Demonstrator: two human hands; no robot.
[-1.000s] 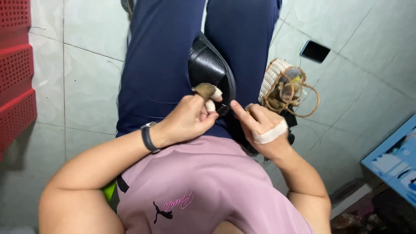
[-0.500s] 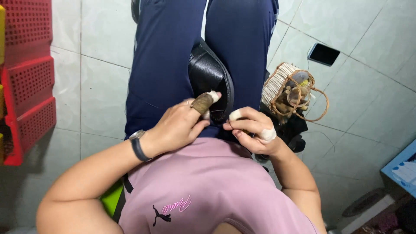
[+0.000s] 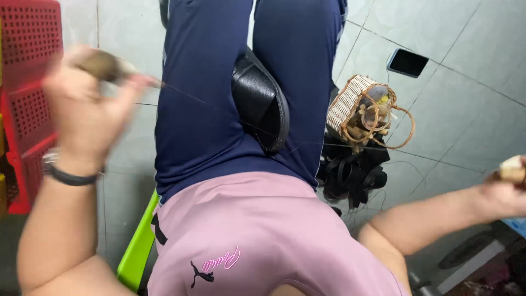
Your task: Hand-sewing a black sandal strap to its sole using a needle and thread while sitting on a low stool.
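My left hand (image 3: pixel 87 104) is raised out to the left, blurred by motion, its fingers closed around a small brown handle (image 3: pixel 101 63). My right hand (image 3: pixel 507 189) is far out at the right edge, closed on a pale stub (image 3: pixel 512 169). A thin dark thread (image 3: pixel 274 131) runs taut between the two hands, across my dark blue trouser legs. A black leather piece (image 3: pixel 263 104) lies on my lap between the thighs, with the thread passing over it.
A small woven basket (image 3: pixel 364 109) with loops and bits stands on the tiled floor to the right, above a heap of black straps (image 3: pixel 353 172). A dark phone (image 3: pixel 408 62) lies further off. Red perforated crates (image 3: pixel 27 93) stand at the left. A green stool edge (image 3: pixel 137 246) shows under me.
Both hands were together over the black leather piece; they have now swung wide apart, left hand up to the left and right hand out to the right, drawing the thread taut.
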